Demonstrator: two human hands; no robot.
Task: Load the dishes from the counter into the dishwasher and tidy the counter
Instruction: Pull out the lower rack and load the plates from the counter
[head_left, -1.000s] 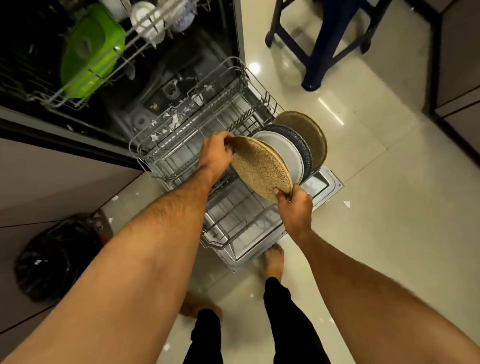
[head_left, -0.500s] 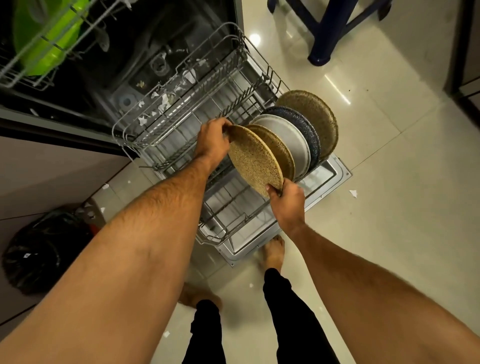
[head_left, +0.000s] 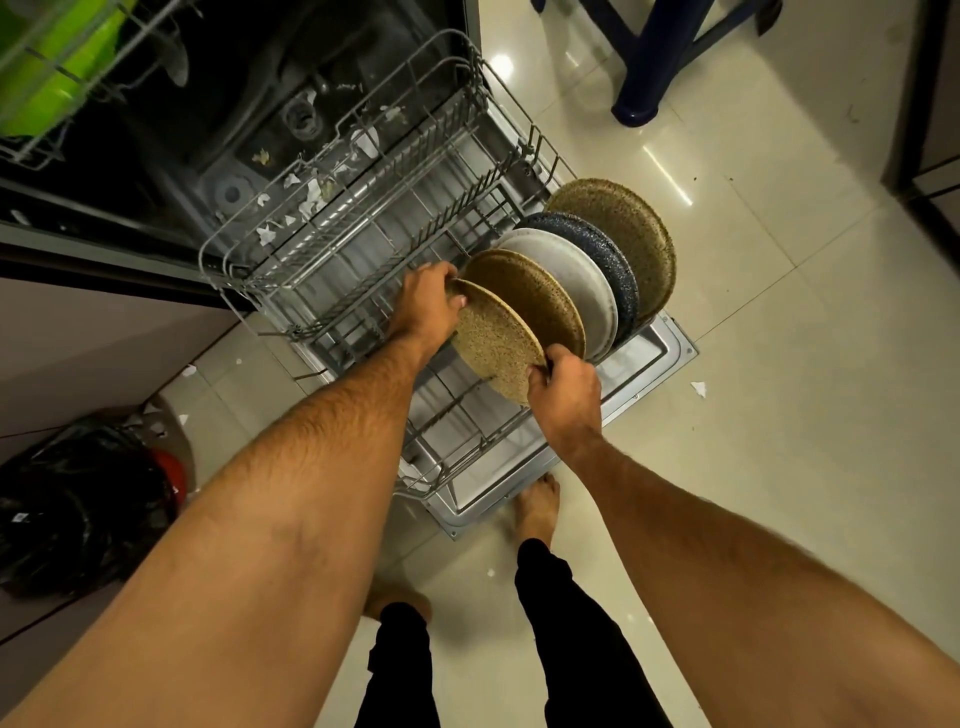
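While both our hands, left (head_left: 427, 306) and right (head_left: 563, 387), grip a fifth plate (head_left: 493, 340), four stand racked (head_left: 332, 270); the table is unseen.

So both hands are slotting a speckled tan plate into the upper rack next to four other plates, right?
Not quite: the head view shows it going into the pulled-out lower wire rack. Left hand and right hand do hold the speckled tan plate.

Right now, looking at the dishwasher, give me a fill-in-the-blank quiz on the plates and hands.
1. Both hands, left and right, hold one ____ speckled plate.
2. Behind it, ____ plates already stand in the lower rack.
3. The white plate stands just in front of the ____ plate.
4. The upper rack holds a ____ dish.

Missing: tan; four; blue; green
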